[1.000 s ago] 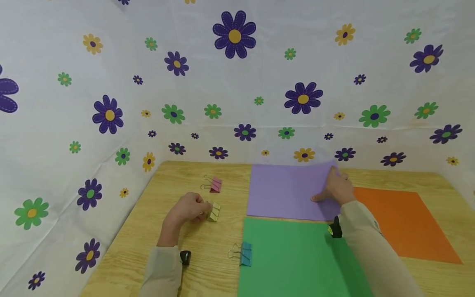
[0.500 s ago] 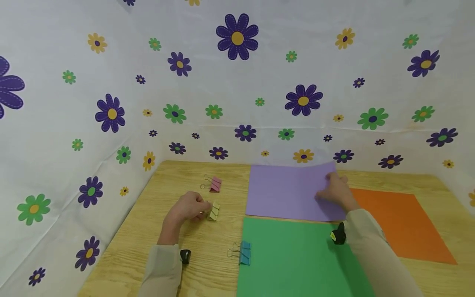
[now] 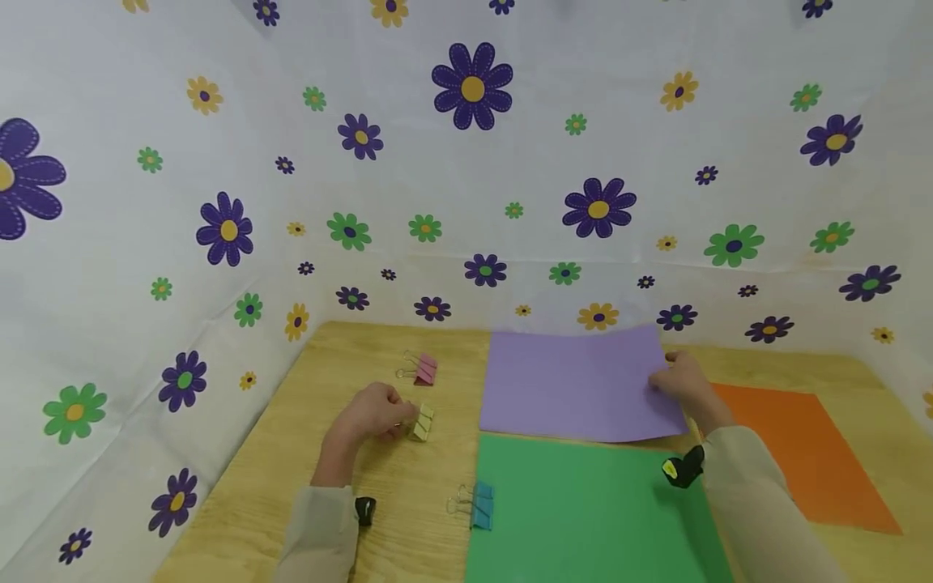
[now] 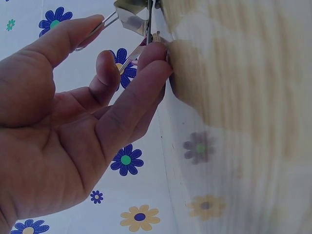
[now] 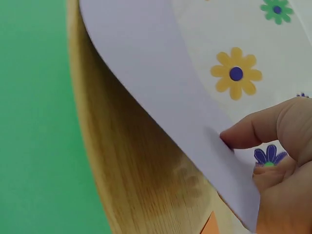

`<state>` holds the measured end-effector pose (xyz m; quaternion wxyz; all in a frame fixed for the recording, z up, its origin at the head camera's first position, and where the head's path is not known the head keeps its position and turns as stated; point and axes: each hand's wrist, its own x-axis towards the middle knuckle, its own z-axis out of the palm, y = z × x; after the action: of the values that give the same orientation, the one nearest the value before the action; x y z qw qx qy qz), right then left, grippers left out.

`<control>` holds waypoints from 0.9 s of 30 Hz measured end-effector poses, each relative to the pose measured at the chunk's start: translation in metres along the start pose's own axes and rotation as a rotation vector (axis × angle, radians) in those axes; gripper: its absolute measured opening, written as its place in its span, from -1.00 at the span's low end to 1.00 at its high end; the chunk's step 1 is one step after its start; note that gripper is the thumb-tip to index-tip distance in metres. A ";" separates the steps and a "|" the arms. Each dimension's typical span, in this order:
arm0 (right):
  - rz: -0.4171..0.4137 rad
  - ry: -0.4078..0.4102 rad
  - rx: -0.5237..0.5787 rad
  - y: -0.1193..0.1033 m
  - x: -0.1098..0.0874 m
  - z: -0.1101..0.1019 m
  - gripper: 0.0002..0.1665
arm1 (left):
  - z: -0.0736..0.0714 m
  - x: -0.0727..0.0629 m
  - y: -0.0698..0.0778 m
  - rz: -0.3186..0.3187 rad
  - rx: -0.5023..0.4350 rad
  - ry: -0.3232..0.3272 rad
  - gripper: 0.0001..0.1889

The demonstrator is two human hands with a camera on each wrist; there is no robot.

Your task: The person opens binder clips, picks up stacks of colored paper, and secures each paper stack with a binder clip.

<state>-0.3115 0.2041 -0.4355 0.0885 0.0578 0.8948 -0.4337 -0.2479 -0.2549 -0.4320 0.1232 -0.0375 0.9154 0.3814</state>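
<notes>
Beyond the green sheet, the right hand pinches the purple sheet by its raised edge; off the green sheet's far-left corner, the left hand, fingers curled, apparently pinches the yellow clip.

Purple paper matt; table glossy wood; yellow clip metal.

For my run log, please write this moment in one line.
left hand: holds yellow clip; right hand: pinches purple sheet, right side raised; blue clip: at left edge of green sheet
</notes>
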 end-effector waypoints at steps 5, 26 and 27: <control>0.021 -0.082 0.094 0.013 -0.010 -0.004 -0.34 | 0.008 0.000 -0.002 -0.004 -0.006 -0.014 -0.71; 0.072 -0.139 0.431 0.029 -0.022 0.001 -0.29 | 0.008 0.001 0.000 -0.034 0.000 0.018 -0.71; 0.071 -0.141 0.433 0.029 -0.023 0.001 -0.30 | 0.009 0.001 0.000 -0.033 0.001 0.020 -0.71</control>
<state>-0.2841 0.2209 -0.4531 0.1514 0.0765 0.7698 -0.6153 -0.2472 -0.2488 -0.4382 0.1203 -0.0563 0.9161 0.3784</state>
